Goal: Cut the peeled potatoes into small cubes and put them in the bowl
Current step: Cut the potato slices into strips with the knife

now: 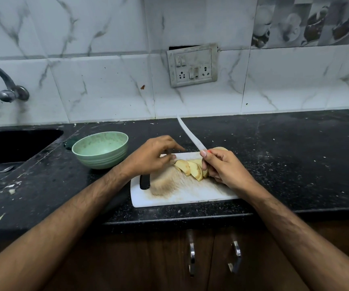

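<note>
Left of the board [169,198]: sink [11,143] at far left, tap [7,89] above it on the tiled wall; bowl [101,149] just beside the board's left end, upright, nothing visible inside; presumably parked within short reach for a quick transfer of cubes.

On the board, left part: black handle slot [144,181] near the left edge; brown staining across the middle. Left hand [150,156] resting over the board's far-left part, fingers loosely bent and slightly spread, fingertips touching the leftmost slice [183,165]; likely steadying the row against sliding.

On the board, centre: potato [192,168], peeled, pale yellow with browner rims, lying as a row of thick slices leaning one on another like fallen tiles; not yet cubes. Further rounded piece [219,148] visible at the board's far edge, behind the right hand.

On the board, right part: right hand [224,166] with fingers curled tight round the handle of the knife [190,134], handle hidden in the fist. Blade raised clear of the board, tip slanted up and away toward the wall; seemingly lifted out of the way for rearranging of the slices.

Above the board, on the wall: socket [192,66].

Stage, by judgement: slicing done on this potato; strips and cross-cuts still to come, bowl not yet filled.
</note>
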`<state>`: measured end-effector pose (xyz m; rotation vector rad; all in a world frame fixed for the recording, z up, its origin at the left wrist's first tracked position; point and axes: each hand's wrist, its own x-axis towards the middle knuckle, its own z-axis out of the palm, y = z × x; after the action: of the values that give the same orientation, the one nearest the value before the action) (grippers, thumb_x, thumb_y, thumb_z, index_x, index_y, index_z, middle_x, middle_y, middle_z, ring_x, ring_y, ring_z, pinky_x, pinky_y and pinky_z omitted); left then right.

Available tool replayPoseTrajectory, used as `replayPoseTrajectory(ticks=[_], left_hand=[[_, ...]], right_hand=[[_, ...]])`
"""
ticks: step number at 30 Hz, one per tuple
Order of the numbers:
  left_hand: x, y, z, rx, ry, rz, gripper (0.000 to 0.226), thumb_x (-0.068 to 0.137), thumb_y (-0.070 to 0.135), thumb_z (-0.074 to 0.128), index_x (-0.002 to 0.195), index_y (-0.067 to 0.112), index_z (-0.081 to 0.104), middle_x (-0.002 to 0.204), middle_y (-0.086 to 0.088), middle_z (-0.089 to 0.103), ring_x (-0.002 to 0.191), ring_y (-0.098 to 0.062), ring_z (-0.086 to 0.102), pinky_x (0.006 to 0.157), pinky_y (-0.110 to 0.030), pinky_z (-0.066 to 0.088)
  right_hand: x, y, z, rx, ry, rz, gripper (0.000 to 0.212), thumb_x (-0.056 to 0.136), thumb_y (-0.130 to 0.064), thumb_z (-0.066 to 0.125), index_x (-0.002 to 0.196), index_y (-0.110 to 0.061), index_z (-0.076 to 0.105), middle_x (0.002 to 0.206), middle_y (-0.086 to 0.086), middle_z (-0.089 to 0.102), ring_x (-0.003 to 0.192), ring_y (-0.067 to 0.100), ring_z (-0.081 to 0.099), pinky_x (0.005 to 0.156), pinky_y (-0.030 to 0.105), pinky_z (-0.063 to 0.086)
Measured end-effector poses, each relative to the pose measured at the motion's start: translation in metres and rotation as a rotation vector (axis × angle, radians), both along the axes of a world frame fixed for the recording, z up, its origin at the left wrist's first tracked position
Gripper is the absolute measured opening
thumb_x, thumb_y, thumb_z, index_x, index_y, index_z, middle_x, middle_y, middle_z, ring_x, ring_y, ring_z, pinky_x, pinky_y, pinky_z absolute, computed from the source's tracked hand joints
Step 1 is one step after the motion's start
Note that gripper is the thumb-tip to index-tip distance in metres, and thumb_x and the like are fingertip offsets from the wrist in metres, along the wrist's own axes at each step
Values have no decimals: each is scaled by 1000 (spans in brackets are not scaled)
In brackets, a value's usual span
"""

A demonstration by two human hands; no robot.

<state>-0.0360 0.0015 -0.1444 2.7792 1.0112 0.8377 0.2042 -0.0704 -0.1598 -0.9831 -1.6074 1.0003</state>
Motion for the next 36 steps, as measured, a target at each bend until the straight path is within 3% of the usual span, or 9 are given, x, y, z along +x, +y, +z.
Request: replayPoseTrajectory(ticks=[2,7,21,23,26,28,31,33,36], left_hand=[[2,-5,-1,32,116,-24,25,94,27,71,119,30,71,113,16,65,105,1,62,86,-32,46],[7,-10,-5,169,137,-36,23,90,32,75,112,28,72,105,15,66,100,0,60,76,-24,29],[0,-25,9,286,262,-20,13,94,36,68,102,28,61,98,18,67,93,-1,62,89,-33,37],[-2,-33,14,185,153,-49,14,92,29,74,97,23,63,92,15,67,88,-2,63,84,-29,43],[-4,-50,20,-229,-159,-17,25,84,15,82,101,18,64,82,4,73,78,-7,68,71,-14,46],[-10,-56,18,-415,-213,36,36,83,14,83,111,21,61,81,0,76,75,-9,70,72,-19,50],[-16,-62,13,-486,-160,128,29,85,15,81,107,25,65,79,1,76,70,-15,71,67,-35,55],[-15,-66,10,-500,-154,189,18,89,12,77,101,23,70,77,1,74,69,-18,74,58,-34,55],[-19,-69,6,-423,-44,228,17,97,8,65,103,19,75,77,2,73,66,-6,71,66,-27,57]], right_hand=[[0,0,0,-6,2,-4,40,103,-28,50,73,-3,57,48,2,30,41,12,22,38,19,21],[0,0,0,-11,1,-5,40,102,-29,51,73,-3,57,47,2,30,41,12,22,38,19,21],[-1,-3,2,-6,-7,-19,40,103,-28,50,73,-3,57,45,0,31,40,11,22,38,20,21],[-1,-4,3,-9,-11,-19,40,103,-28,50,74,-2,57,45,0,32,40,11,24,38,20,23],[-1,-4,3,-9,-11,-13,40,104,-27,49,74,-1,56,45,0,32,39,10,24,37,18,23],[-1,-4,3,-8,-21,-11,40,104,-28,49,75,-1,57,45,-1,34,38,9,25,37,18,24],[-2,-5,5,-8,-48,-14,41,103,-29,50,75,-1,58,47,1,34,40,9,26,38,19,23],[-2,-6,7,-13,-80,-18,43,102,-32,51,75,0,59,50,4,32,42,11,25,39,20,22],[0,-9,15,-8,-212,-57,44,100,-39,53,72,-6,62,49,2,39,41,10,30,39,20,25]])
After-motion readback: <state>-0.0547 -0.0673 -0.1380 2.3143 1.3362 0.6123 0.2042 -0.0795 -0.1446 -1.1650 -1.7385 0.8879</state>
